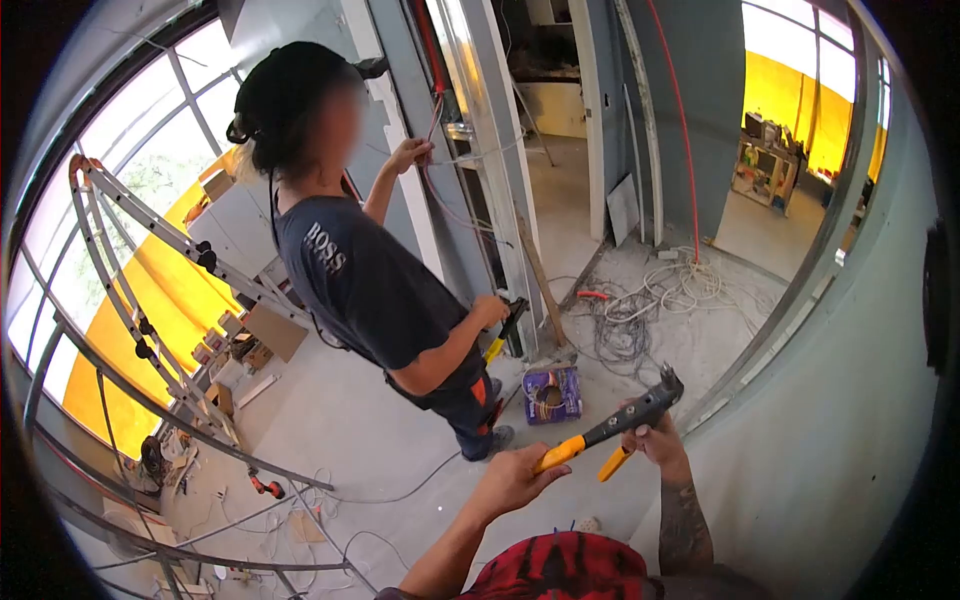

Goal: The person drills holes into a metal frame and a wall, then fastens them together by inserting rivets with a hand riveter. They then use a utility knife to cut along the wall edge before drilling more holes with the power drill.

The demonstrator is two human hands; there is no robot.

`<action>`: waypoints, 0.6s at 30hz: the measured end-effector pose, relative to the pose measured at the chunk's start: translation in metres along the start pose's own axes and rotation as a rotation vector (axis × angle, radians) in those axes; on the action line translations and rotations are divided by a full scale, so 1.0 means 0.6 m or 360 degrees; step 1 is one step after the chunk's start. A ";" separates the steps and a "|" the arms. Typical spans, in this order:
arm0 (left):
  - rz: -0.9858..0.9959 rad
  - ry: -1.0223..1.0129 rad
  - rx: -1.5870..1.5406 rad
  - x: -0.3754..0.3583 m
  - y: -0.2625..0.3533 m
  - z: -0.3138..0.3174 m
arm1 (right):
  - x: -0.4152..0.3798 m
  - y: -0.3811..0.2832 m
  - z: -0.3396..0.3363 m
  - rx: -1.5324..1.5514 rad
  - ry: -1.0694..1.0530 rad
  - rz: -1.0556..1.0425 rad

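In the head view, the wearer's two hands held a long black-and-yellow tool [632, 413] out in front of the body, above the floor, tilted so that its dark, hooked head pointed up and to the right. The left hand [512, 482] was closed around the yellow grip at the lower end, thumb and fingers pinching it. The right hand [655, 437] was closed on the tool nearer its head, and a second yellow handle [615, 463] jutted out just beside it; how the fingers were wrapped there was partly hidden. Below the hands showed the wearer's red-and-black clothing [560, 565]. Ahead and to the left stood a co-worker [350, 270] in a dark T-shirt and dark cap, facing an open metal wall frame [500, 150]. One of that person's hands was raised, touching thin wires [432, 180]; the other, lower down, held another black-and-yellow tool [507, 330] beside the frame. A purple box [552, 395] with an opening in its side sat on the floor near the foot of the frame. Beyond it lay tangled grey and white cables [650, 310], and a red cable [686, 130] hung down above them. At far left, a ladder [150, 210] leaned near yellow sheeting [110, 370], behind a curved metal railing [180, 430].
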State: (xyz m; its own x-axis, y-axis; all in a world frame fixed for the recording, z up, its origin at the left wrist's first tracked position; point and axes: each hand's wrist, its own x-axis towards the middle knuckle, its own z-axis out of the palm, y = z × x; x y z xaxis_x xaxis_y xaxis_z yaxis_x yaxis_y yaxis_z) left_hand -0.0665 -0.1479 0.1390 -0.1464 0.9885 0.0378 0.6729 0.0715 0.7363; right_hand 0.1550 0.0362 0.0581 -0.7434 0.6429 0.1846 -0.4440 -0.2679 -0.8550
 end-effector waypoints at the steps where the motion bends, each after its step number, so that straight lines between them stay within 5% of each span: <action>1: 0.0078 -0.0021 -0.0117 0.017 0.008 0.006 | -0.006 -0.008 -0.019 0.0034 0.0056 0.0045; 2: 0.0161 -0.0049 -0.0234 0.036 0.009 0.021 | -0.003 -0.004 -0.042 0.0023 0.0054 0.0031; 4: 0.0163 -0.0143 -0.0256 0.098 0.027 0.055 | 0.022 -0.023 -0.083 -0.0272 0.0186 -0.0553; 8: 0.0329 -0.0392 -0.0413 0.232 0.049 0.148 | 0.054 -0.074 -0.119 0.0245 0.0235 -0.0526; 10: 0.0147 -0.0544 -0.1026 0.302 0.043 0.198 | 0.063 -0.088 -0.126 0.0433 0.0252 -0.0632; 12: 0.0211 -0.0845 -0.1209 0.377 0.026 0.245 | 0.061 -0.120 -0.142 0.0222 0.0468 -0.0752; 14: 0.0473 -0.0567 -0.0951 0.425 0.044 0.286 | 0.049 -0.125 -0.168 -0.0022 0.0882 -0.0840; 15: 0.0742 -0.0597 -0.1087 0.445 0.051 0.314 | 0.038 -0.121 -0.174 -0.0215 0.1167 -0.0794; 17: 0.1399 -0.0672 -0.0499 0.518 0.144 0.325 | 0.027 -0.151 -0.230 -0.0355 0.1560 -0.0777; 18: 0.1417 -0.0720 -0.0517 0.524 0.144 0.349 | 0.019 -0.155 -0.238 -0.0503 0.1850 -0.0756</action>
State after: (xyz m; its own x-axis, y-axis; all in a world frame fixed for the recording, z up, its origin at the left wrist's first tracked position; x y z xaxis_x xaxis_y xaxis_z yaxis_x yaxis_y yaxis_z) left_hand 0.0976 0.1972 0.0730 0.6353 0.6290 0.4481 0.1675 -0.6787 0.7151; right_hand 0.2590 0.1708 0.0704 0.3924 0.9133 0.1095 -0.2875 0.2349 -0.9285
